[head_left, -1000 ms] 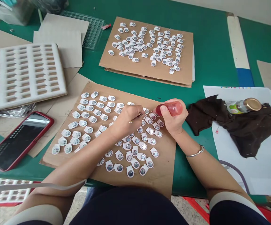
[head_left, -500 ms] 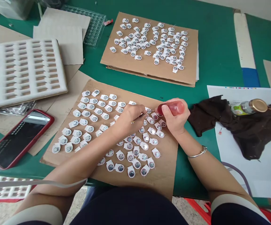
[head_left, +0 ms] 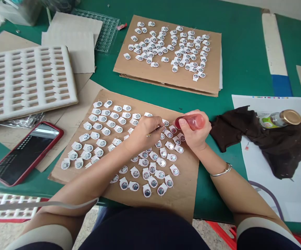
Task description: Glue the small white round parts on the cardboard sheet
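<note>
My right hand (head_left: 196, 133) is wrapped round a red squeeze bottle (head_left: 192, 122), tilted with its narrow end toward the left. Close to it, my left hand (head_left: 148, 130) pinches a thin dark tool, perhaps tweezers (head_left: 154, 131), pointing right. Both hands are over the upper right part of a brown cardboard sheet (head_left: 176, 205). Many small white tabs with round metallic discs lie on that sheet in loose rows, such as one disc piece (head_left: 146, 191) near its lower edge. The tips of the tool and bottle are too small to make out clearly.
Behind lies another cardboard stack (head_left: 140, 74) with similar pieces. At the left are a white slotted tray (head_left: 38, 80) and a red-cased phone (head_left: 26, 152). A dark cloth (head_left: 278, 152) and a glass jar (head_left: 281, 119) lie on white paper (head_left: 293, 194) at the right.
The whole view has shifted slightly, so the table items appear a little farther right. Both hands keep nearly the same pose and hold the same things.
</note>
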Available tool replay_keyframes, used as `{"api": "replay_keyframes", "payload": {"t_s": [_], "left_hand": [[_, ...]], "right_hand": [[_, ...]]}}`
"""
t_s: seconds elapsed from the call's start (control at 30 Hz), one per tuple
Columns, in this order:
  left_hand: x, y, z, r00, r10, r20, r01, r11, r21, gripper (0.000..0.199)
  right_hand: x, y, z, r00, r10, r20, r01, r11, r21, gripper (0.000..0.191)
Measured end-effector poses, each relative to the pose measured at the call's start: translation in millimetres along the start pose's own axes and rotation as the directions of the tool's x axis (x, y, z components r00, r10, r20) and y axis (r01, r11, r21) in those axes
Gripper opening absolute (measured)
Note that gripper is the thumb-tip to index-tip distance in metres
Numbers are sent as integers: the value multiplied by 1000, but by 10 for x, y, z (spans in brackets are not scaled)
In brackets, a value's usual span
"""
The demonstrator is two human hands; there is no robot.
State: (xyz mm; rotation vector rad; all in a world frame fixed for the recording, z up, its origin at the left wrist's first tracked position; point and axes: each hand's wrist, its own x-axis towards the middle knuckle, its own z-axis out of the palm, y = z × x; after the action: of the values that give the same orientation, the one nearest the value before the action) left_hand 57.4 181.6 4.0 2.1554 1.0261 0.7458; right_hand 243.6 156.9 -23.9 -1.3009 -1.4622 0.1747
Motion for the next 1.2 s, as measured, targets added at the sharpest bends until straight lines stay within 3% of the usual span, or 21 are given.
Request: {"api": "replay_keyframes", "payload": {"t_s": [0.67,1.2], "left_hand": [[15,2,-14,995,-101,12,102,991,-82,10],[18,-31,3,995,-98,-12,96,990,-103,10]], "right_hand": [[-23,4,3,999,3,47,-5,999,41,28],[-16,11,9,999,5,41,-7,999,33,27]]}}
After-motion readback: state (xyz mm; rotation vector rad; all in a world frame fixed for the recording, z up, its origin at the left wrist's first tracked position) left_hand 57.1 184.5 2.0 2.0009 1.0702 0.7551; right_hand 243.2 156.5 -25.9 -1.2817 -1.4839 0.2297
